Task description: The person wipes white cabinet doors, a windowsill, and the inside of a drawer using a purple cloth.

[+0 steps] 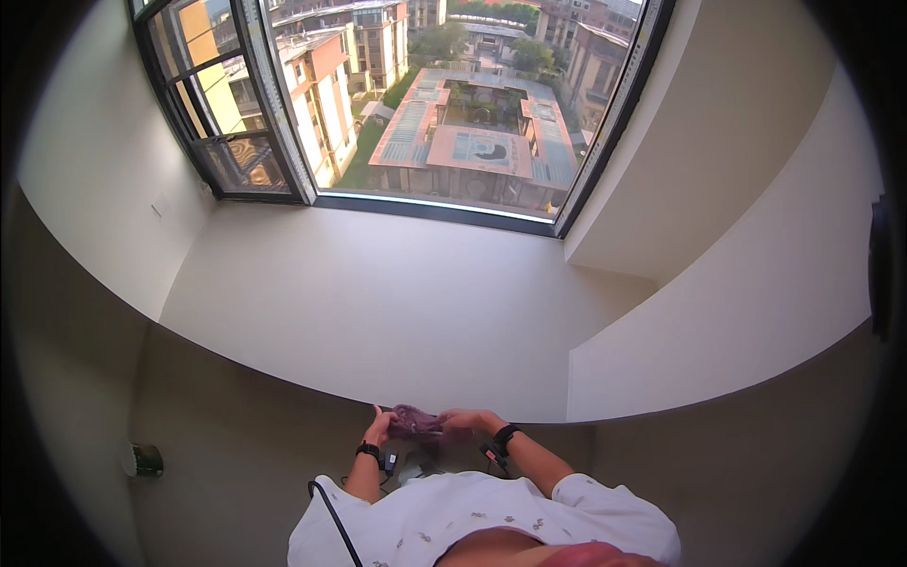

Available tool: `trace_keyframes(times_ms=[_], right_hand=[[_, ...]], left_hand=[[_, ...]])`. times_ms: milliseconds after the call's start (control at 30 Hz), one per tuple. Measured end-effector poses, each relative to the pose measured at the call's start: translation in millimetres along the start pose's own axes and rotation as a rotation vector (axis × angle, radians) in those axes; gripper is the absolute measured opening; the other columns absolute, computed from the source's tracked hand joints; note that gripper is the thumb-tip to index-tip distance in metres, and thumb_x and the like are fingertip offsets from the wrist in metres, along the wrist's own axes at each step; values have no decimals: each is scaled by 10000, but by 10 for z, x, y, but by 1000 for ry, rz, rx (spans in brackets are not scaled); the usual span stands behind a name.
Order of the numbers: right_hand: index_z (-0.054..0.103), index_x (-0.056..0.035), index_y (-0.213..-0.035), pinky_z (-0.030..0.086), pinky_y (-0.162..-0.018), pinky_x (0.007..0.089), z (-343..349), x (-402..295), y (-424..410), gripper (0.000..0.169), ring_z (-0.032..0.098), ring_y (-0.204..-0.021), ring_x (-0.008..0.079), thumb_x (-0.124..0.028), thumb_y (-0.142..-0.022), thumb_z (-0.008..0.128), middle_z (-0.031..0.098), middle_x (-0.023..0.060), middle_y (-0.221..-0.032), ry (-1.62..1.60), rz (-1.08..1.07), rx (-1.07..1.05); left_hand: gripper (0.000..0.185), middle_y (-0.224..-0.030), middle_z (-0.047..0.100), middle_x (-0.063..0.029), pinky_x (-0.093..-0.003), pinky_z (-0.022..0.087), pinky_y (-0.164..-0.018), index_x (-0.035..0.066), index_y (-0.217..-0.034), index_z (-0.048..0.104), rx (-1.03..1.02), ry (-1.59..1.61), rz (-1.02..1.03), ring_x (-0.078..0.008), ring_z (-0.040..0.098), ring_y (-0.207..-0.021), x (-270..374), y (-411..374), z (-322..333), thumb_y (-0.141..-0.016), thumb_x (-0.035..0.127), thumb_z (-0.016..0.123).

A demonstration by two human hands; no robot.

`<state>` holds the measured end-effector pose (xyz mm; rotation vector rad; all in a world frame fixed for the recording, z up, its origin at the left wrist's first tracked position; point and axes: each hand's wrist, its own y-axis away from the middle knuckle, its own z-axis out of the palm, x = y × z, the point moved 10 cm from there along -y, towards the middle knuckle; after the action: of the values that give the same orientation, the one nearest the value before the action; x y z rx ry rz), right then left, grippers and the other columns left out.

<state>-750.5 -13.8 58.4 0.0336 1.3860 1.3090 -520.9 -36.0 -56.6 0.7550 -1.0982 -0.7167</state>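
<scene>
A crumpled purplish cloth (414, 422) is stretched between my two hands in front of my body. My left hand (382, 425) grips its left end, with the thumb pointing up. The other end is held in my right hand (464, 421), whose fingers are curled and slightly blurred. Both hands are close to the dark lower edge of the pale surface (382, 305) under the window; whether the cloth touches that edge I cannot tell. Each wrist wears a black strap with a small device on a cable.
A large dark-framed window (453, 210) looks out over buildings, with a narrower framed pane (244, 163) on its left. Pale walls flank it. A green cylindrical container (147, 460) is at the lower left. Some dark object (879, 269) shows at the far right rim.
</scene>
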Motion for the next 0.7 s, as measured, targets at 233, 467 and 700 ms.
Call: trace_keyframes(times_ms=[233,467,700], right_hand=[[539,-18,-1355,572,-804,329,-276,-19,365,482,682,-922,174,-147,-901,634,702,85,-1071,-23,-133,-5],[614,-57,-1246,551,-712,314,-401,-496,1912,323,658,-894,127,-180,-951,661,694,73,-1035,104,-568,141],[644,-80,-1137,565,-816,370,883,-1997,5935,253,708,-913,317,-37,-894,699,714,143,-1065,825,-1267,1140]], left_hand=[[503,-911,671,-58,-327,568,-736,21,-1215,591,-81,-168,348,-185,647,-810,478,503,859,-716,50,530],[320,-878,663,-30,-279,520,-692,2,-980,659,-245,-322,611,-162,632,-801,885,1423,2593,-693,-1,518],[300,-1170,583,-157,-364,518,-924,34,-1070,663,-567,-335,1670,-230,575,-1070,1981,5192,4646,-778,-17,612]])
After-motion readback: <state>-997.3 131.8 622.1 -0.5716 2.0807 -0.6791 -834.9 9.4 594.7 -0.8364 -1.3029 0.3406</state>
